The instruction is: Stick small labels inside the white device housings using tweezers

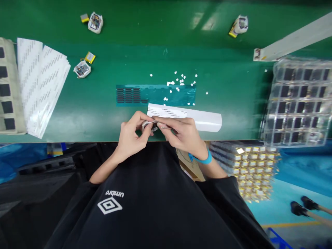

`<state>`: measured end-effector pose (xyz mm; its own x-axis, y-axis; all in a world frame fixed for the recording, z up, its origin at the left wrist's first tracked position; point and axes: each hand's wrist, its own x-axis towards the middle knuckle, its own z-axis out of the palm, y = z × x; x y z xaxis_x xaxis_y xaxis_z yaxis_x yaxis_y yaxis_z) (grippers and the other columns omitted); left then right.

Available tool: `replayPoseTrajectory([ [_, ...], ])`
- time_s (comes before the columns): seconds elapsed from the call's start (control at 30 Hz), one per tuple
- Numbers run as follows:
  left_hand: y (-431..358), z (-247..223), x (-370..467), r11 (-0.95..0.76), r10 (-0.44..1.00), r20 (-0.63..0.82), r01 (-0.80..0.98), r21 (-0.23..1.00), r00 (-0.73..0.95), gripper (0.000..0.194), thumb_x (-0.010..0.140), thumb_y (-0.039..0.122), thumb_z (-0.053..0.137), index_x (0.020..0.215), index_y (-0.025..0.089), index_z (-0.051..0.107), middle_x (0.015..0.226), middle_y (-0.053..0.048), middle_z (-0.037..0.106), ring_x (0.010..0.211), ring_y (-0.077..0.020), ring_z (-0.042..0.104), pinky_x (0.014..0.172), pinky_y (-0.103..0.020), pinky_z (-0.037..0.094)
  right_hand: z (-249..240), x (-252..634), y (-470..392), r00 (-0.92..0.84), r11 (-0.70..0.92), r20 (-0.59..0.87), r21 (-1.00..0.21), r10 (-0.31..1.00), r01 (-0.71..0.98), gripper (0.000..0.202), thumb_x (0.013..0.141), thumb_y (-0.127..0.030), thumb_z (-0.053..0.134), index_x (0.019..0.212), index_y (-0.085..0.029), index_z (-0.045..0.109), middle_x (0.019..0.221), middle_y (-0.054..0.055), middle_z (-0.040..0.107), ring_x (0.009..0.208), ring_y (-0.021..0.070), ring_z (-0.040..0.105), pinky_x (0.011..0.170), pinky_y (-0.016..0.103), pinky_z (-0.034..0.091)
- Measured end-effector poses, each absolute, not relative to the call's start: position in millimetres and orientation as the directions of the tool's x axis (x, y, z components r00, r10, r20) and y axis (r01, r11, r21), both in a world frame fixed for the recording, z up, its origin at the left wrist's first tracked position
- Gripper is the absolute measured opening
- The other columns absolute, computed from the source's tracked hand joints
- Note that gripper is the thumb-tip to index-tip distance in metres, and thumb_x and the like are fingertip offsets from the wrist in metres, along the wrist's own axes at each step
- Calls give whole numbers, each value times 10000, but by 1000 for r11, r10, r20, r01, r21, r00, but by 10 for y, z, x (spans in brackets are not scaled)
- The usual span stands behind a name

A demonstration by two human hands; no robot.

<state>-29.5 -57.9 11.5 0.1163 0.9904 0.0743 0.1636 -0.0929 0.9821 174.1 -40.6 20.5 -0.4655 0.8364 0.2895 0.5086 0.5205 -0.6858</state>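
Note:
At the front edge of the green table, my left hand (133, 135) is closed around a small white housing (155, 127) with dark electronics inside. From the right, my right hand (183, 133) pinches a thin metal tool (166, 128) that looks like tweezers; its tip is at the housing, partly hidden by fingers. Just beyond my hands lies a white printed backing sheet (207, 120), partly under my right hand. Behind it is a teal strip (155, 95) with rows of small dark pieces at its left. Small white bits (177, 89) are scattered over and around it.
Similar open housings with yellow batteries lie at the left (82, 69), back left (95, 22) and back right (242, 24). Printed sheets (44, 83) and a compartment tray (12, 86) are on the left. At right stands a clear compartment tray (298, 103), above stacked battery trays (249, 169).

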Motion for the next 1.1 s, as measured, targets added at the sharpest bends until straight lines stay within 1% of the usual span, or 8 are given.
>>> replayPoseTrajectory([
  [0.07, -602, 122, -292, -93, 992, 81, 133, 987, 93, 63, 1011, 175, 667, 1017, 223, 625, 744, 53, 771, 610, -120, 792, 592, -174, 608, 222, 1664, -423, -364, 285, 145, -887, 920, 365, 281, 1115, -367, 626, 1215, -197, 826, 726, -3, 801, 504, 112, 648, 534, 242, 532],
  [0.13, -619, 133, -288, -102, 992, 92, 121, 987, 82, 85, 1002, 163, 684, 1024, 224, 629, 764, 50, 782, 633, -120, 805, 602, -169, 607, 223, 1562, -441, -276, 76, 15, -974, 961, 214, 352, 1087, -512, 663, 1093, -200, 828, 535, -61, 652, 400, 92, 531, 455, 235, 445],
  [0.27, -638, 159, -278, -96, 992, 82, 154, 983, 97, 129, 979, 156, 692, 1064, 230, 628, 757, 59, 779, 652, -127, 811, 620, -190, 616, 209, 1396, -455, -187, -106, -110, -994, 976, 30, 459, 959, -672, 777, 930, -215, 764, 552, -68, 618, 394, 81, 485, 421, 237, 409],
  [0.57, -660, 226, -249, -130, 987, 109, 191, 973, 114, 214, 968, 164, 732, 1164, 226, 671, 834, 54, 805, 654, -107, 791, 636, -184, 615, 152, 1309, -511, -104, -201, -184, -962, 977, -185, 506, 876, -693, 853, 821, -223, 673, 567, -68, 616, 376, 63, 443, 378, 219, 384],
  [0.73, -650, 283, -203, -34, 992, 27, 58, 998, 120, 192, 981, 178, 704, 1166, 210, 664, 957, 5, 844, 674, -113, 794, 613, -188, 634, 202, 1338, -531, -108, -149, -129, -968, 986, -202, 453, 901, -644, 851, 845, -216, 711, 632, -44, 695, 430, 79, 555, 414, 212, 467],
  [0.87, -641, 319, -186, -76, 984, 57, 110, 991, 169, 239, 966, 137, 708, 1188, 216, 664, 952, 12, 849, 741, -123, 808, 715, -212, 665, 246, 1385, -528, -78, -151, -140, -976, 987, -156, 429, 857, -609, 904, 896, -219, 731, 698, -32, 750, 439, 80, 555, 425, 221, 491],
  [1.0, -647, 330, -143, -129, 979, 111, 99, 987, 173, 247, 974, 124, 729, 1193, 223, 671, 816, 56, 814, 684, -104, 792, 691, -187, 654, 223, 1396, -526, -61, -118, -108, -975, 992, -190, 457, 893, -644, 863, 820, -233, 679, 627, -61, 663, 415, 72, 508, 405, 220, 444],
  [1.1, -655, 320, -97, -106, 986, 93, 96, 990, 135, 195, 984, 145, 720, 1160, 217, 675, 853, 42, 826, 654, -100, 786, 661, -186, 655, 192, 1386, -537, -38, -140, -135, -969, 990, -203, 515, 921, -713, 800, 772, -246, 641, 587, -71, 605, 406, 82, 490, 414, 239, 455],
])
